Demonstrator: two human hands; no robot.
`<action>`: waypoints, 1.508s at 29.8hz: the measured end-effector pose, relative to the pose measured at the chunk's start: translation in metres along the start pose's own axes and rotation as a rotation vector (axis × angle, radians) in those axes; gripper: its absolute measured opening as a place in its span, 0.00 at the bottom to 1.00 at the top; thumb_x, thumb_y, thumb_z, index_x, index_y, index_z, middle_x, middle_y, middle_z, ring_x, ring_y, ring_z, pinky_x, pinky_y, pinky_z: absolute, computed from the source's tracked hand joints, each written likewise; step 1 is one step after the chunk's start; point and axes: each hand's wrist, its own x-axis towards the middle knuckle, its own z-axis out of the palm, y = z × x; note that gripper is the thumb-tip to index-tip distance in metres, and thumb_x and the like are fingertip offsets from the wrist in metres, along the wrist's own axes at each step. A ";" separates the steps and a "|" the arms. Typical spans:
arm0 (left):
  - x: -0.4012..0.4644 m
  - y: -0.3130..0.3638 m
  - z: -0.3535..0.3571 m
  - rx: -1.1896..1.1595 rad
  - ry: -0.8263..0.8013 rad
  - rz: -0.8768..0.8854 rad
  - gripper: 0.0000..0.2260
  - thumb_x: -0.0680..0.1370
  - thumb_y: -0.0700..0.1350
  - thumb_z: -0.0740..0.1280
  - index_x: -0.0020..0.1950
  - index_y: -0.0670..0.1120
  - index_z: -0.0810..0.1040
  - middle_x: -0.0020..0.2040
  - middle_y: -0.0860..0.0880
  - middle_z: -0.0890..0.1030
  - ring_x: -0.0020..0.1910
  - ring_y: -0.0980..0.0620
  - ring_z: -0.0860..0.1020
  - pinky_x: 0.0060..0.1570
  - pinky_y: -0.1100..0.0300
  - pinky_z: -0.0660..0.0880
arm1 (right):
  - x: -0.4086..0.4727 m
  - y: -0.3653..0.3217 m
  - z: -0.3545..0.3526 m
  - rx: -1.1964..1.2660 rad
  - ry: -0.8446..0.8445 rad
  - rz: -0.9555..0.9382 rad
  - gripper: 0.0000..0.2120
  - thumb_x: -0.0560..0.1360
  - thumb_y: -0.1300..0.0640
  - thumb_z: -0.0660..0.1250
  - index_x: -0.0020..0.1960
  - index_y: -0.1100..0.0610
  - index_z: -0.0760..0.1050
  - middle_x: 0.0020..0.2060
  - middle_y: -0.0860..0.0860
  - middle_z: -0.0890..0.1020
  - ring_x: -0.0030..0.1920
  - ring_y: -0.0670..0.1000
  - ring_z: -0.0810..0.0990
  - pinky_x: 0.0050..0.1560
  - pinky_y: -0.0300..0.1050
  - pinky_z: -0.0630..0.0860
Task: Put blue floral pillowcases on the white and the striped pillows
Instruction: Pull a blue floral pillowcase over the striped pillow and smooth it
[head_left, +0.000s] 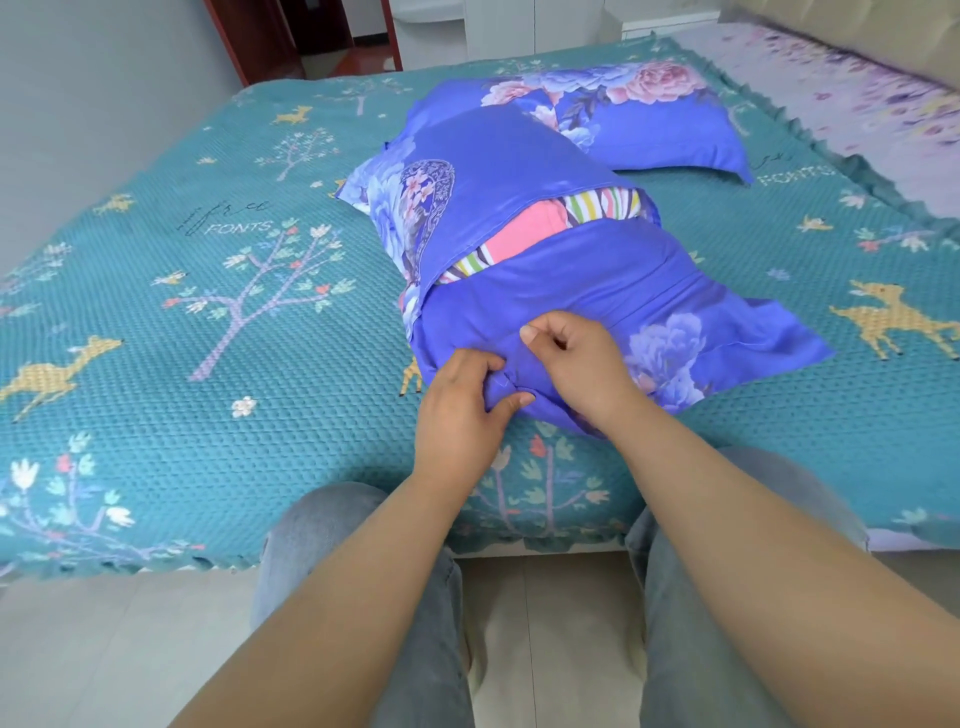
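Right now both hands are busy at the near end of the pillow (550, 228), which lies on the bed (208, 322) running from about six o'clock, close to the person's knees, up towards twelve. The case (587, 280) covers most of it, yet a gap across the middle lets the striped cloth show, with a pink patch beside the stripes (the two blue edges have not met there). The left hand (462, 410) sits at the near corner, thumb and curled fingers pinching a small fold of the blue cloth. The right hand (576, 364) is just beside it, towards one o'clock, with fingers curled and bunched on the case; the thumb lies along the top with its nail showing, and I cannot tell how much cloth is caught under it. The two hands are almost touching. A loose flap of the case with a pale flower spreads flat on the bed towards three o'clock from the right hand.

Farther up the bed, at about one o'clock from the pillow, a second pillow (649, 119) lies wholly inside its blue floral case, its near edge touching or tucked under the far end of the first. The teal bedspread bears trees and yellow deer. Grey jeans (415, 623) show at the bottom, over pale floor tiles.
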 end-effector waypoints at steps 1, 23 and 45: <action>-0.002 0.000 0.001 0.038 -0.004 0.015 0.16 0.68 0.50 0.76 0.48 0.42 0.76 0.47 0.49 0.79 0.46 0.53 0.73 0.43 0.65 0.65 | 0.002 0.000 -0.001 -0.173 0.009 -0.036 0.07 0.78 0.52 0.63 0.42 0.50 0.74 0.34 0.44 0.77 0.38 0.46 0.74 0.45 0.45 0.72; -0.023 0.002 0.001 0.622 -0.149 0.340 0.18 0.71 0.61 0.60 0.45 0.48 0.79 0.41 0.51 0.79 0.39 0.47 0.77 0.43 0.55 0.62 | 0.037 0.016 -0.038 -0.789 0.034 -0.368 0.12 0.72 0.47 0.69 0.54 0.49 0.79 0.57 0.48 0.75 0.63 0.52 0.69 0.61 0.48 0.59; 0.073 -0.026 -0.041 0.334 -0.212 -0.002 0.35 0.72 0.67 0.53 0.73 0.48 0.64 0.69 0.48 0.69 0.67 0.44 0.67 0.66 0.47 0.65 | 0.057 -0.077 -0.013 -0.747 -0.099 -0.426 0.13 0.80 0.48 0.58 0.58 0.56 0.70 0.53 0.55 0.77 0.54 0.58 0.76 0.42 0.49 0.66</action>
